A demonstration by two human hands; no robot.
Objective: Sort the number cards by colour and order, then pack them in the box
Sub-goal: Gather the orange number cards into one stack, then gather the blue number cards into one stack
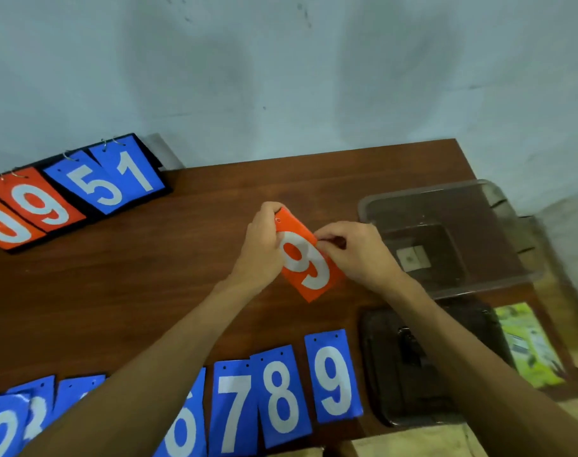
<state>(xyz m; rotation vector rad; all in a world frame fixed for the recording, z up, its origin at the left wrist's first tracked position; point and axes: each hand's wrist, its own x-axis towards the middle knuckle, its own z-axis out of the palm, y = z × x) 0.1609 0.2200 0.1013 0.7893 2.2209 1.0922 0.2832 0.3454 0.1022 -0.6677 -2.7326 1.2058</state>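
Orange 9 card (305, 262) just left of clear box (462, 206) (long axis slanted, top farther from it), left hand (261, 240) gripping top, right hand (357, 253) pinching box-side edge.

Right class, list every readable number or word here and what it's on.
"0": orange flip card, black scoreboard stand.
"9": orange flip card, same stand.
"5": blue flip card, same stand.
"1": blue flip card, same stand.
"9": loose orange card being held.
"2": loose blue card, near row.
"6": blue card there.
"7": blue card there.
"8": blue card there.
"9": blue card there.
Arm hides others.
Green leaflet, label in clear plastic box: too blurred.
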